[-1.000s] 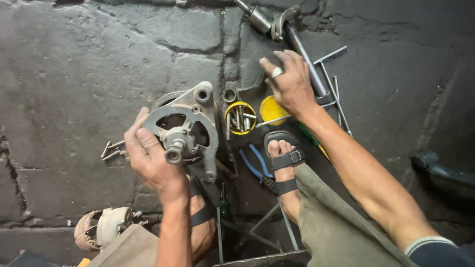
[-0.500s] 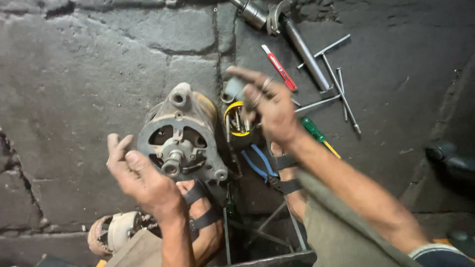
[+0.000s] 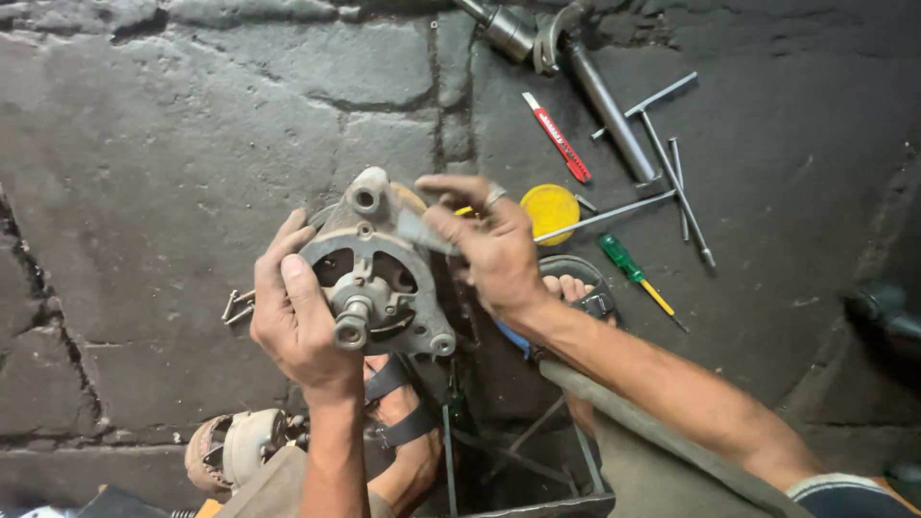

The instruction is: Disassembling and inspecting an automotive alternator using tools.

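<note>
Dark cracked stone floor [image 3: 173,125] fills your view, tools strewn upper right. Your left hand [image 3: 302,321] grips the grey motor housing [image 3: 379,269] by its left side, holding it tilted off the floor above your sandalled foot [image 3: 398,422], shaft end toward you. Your right hand [image 3: 494,249] pinches a small pale scrap [image 3: 414,230] against the housing's upper right edge; looks like cleaning or scraping the casing, so the next move likely calls for a steady left grip. Long steel bar [image 3: 609,105] lies upper right, thin rods [image 3: 672,173] beside it. Smaller: round yellow lid [image 3: 550,213], red-handled knife [image 3: 558,142], green-and-yellow screwdriver [image 3: 638,278]. No readable labels worth noting.
</note>
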